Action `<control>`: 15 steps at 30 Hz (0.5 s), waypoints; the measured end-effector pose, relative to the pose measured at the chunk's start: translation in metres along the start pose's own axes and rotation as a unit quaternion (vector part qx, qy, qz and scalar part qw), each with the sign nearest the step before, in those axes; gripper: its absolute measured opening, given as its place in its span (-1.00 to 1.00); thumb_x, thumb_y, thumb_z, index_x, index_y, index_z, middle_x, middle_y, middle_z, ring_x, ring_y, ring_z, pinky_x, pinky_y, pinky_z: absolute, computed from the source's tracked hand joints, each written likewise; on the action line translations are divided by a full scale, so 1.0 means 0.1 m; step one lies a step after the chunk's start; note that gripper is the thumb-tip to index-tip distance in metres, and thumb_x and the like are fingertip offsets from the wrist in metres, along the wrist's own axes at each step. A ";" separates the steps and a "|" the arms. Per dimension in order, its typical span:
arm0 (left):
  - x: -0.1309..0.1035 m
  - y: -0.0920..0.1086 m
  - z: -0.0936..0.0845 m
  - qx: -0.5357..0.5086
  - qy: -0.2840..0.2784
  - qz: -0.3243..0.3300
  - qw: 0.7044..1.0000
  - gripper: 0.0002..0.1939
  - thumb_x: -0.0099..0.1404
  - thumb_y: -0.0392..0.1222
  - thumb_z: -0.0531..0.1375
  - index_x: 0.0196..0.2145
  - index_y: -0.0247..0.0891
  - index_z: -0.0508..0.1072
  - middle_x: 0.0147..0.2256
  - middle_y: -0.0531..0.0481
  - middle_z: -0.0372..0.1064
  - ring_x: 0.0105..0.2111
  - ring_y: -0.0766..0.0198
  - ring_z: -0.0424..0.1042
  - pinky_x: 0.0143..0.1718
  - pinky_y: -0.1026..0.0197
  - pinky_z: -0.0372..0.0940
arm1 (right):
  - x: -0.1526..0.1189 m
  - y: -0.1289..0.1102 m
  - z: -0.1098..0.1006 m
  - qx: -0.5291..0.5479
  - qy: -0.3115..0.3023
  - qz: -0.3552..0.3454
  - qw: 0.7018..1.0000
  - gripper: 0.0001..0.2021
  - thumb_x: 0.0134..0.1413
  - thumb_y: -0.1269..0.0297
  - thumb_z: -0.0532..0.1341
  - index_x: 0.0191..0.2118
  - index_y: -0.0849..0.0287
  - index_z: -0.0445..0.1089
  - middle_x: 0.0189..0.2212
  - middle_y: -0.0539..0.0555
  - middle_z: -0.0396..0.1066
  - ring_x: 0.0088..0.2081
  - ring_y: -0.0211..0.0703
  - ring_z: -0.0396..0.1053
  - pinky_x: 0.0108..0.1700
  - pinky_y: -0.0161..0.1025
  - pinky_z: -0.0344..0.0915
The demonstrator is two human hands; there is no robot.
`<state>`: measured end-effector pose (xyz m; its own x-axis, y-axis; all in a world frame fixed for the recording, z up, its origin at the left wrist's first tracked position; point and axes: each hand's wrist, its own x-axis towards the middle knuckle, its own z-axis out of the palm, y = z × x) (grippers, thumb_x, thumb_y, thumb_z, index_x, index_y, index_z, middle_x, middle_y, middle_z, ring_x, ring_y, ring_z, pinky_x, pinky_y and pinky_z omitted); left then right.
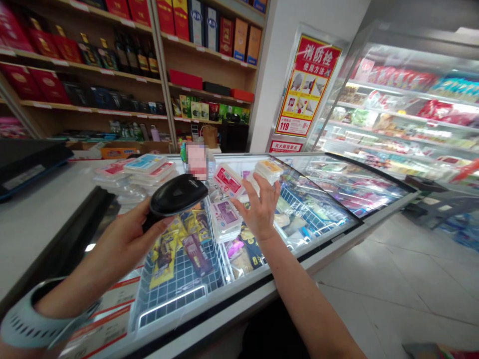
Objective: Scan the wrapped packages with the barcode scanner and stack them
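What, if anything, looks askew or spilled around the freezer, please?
Mildly odd: the red-labelled box behind the purple-labelled stack sits turned at an angle to it, so they look untidy. I see no spill.

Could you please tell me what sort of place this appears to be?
Probably a small grocery shop: a glass-topped freezer with packaged goods, shelves of bottles and boxes, and what looks like a barcode scanner in the person's left hand.

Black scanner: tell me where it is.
In the head view, left of centre: the black scanner is in the left hand, just left of the purple-labelled box.
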<state>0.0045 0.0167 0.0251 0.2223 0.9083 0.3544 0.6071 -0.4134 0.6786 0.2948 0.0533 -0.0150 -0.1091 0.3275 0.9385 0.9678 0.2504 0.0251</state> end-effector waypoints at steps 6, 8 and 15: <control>-0.03 0.08 0.04 -0.013 0.000 0.029 0.999 -0.40 0.25 0.18 0.12 0.12 -0.25 0.33 -0.06 -0.12 0.48 -0.12 0.04 0.46 -0.10 0.03 0.37 | -0.07 0.03 -0.01 0.008 0.001 -0.005 1.000 -0.53 0.23 -0.06 0.21 0.12 0.11 0.36 0.16 0.23 0.34 0.21 0.03 0.26 0.40 0.19 -0.17; -0.03 0.07 0.04 -0.005 -0.003 0.028 1.000 -0.40 0.26 0.17 0.12 0.13 -0.23 0.32 -0.06 -0.11 0.48 -0.09 0.03 0.46 -0.09 0.03 0.38 | -0.07 0.03 0.00 0.007 -0.004 -0.002 1.000 -0.53 0.23 -0.07 0.20 0.13 0.11 0.36 0.16 0.23 0.34 0.21 0.03 0.26 0.40 0.19 -0.17; -0.03 0.06 0.05 0.015 -0.007 0.031 0.999 -0.44 0.29 0.16 0.10 0.12 -0.22 0.32 -0.04 -0.14 0.48 -0.11 0.06 0.48 -0.10 0.04 0.38 | -0.09 0.01 0.00 0.009 -0.036 0.013 0.999 -0.56 0.26 -0.02 0.18 0.15 0.07 0.35 0.18 0.20 0.32 0.23 0.02 0.23 0.40 0.20 -0.18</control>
<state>0.0111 0.0120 0.0251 0.2717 0.8815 0.3862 0.6138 -0.4678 0.6360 0.2970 0.0504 -0.0230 -0.1009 0.3978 0.9119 0.9665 0.2567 -0.0050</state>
